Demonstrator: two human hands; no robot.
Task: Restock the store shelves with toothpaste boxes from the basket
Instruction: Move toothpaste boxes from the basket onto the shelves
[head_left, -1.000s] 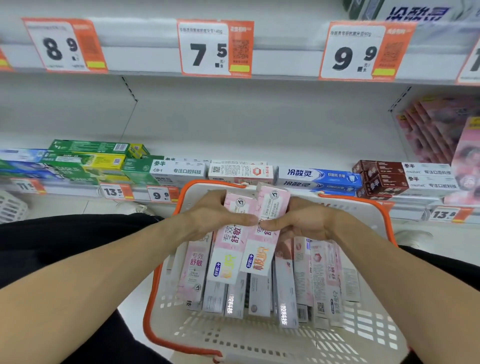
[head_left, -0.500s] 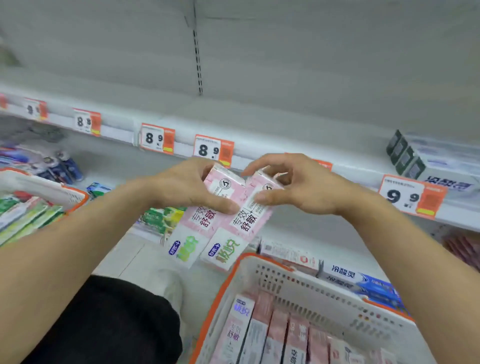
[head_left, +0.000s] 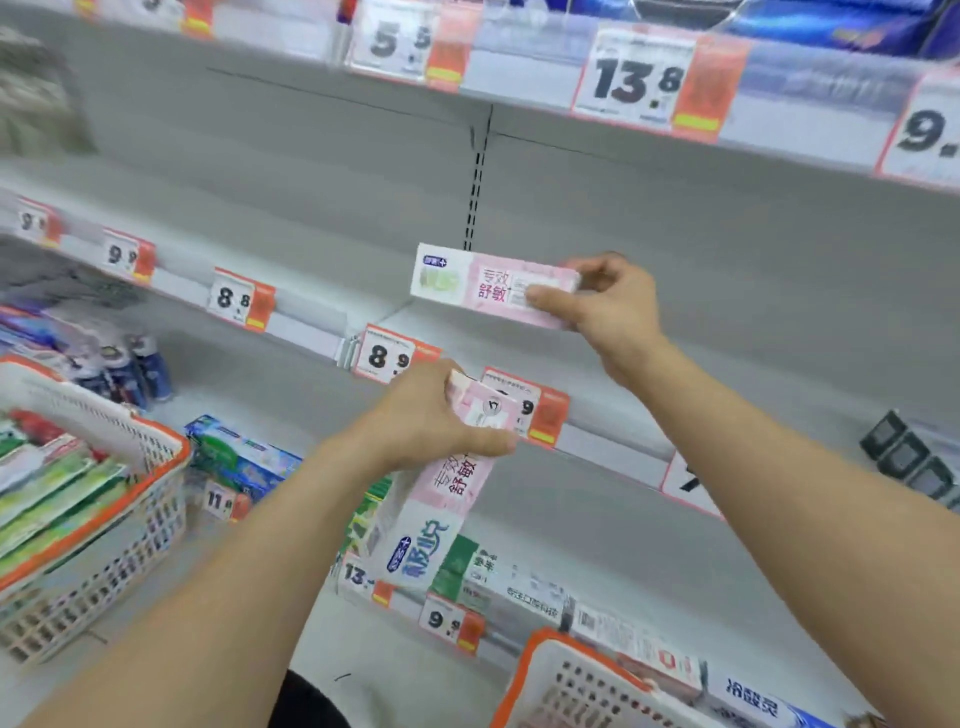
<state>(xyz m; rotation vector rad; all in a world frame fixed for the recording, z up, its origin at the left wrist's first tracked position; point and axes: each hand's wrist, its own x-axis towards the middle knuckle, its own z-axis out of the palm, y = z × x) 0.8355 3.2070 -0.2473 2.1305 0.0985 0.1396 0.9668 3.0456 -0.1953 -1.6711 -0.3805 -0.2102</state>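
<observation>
The restock looks barely begun: the middle shelf (head_left: 727, 332) shows no toothpaste on the stretch in view, and nothing pink is set down on it yet. The right hand (head_left: 608, 306) pinches one pink toothpaste box (head_left: 493, 286) by its end, held level just above the shelf's front edge and apart from the back wall. The left hand (head_left: 431, 415) grips a second pink box (head_left: 441, 499) round its top, hanging upright in front of the price-tag rail. The basket (head_left: 550, 680) sits at the bottom edge of view, its contents hidden. Half a second ago both boxes were held together, tilted side by side between the hands; now they are split, one raised to the shelf, the other lower.
</observation>
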